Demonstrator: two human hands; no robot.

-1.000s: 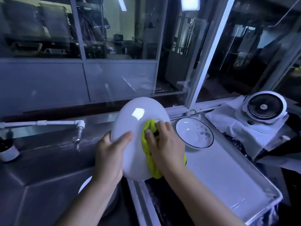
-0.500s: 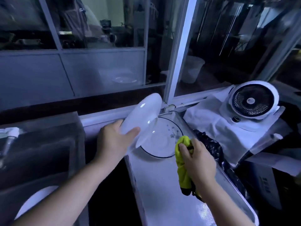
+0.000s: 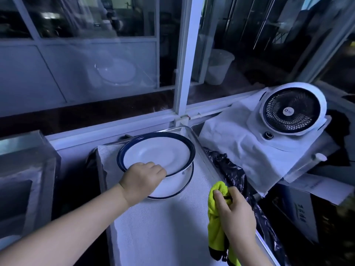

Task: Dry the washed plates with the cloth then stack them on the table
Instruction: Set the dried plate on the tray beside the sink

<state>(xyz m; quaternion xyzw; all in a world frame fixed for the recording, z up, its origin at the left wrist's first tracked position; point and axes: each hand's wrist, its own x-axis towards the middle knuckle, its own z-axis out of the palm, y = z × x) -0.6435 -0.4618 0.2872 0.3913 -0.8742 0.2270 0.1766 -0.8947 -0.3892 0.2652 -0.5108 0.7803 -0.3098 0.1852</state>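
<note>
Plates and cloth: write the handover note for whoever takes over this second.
Left hand: grips the near rim of the upper plate, tilted over the lower plate on the lined tray.
Right hand: holds the yellow cloth, clear of both plates.
Done: one plate lies on the tray.
Left: lay the upper plate flat on it, let go; whether more plates wait cannot be seen.

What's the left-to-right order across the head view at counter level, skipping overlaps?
steel sink unit → blue-rimmed plates → yellow cloth → white fan
</note>
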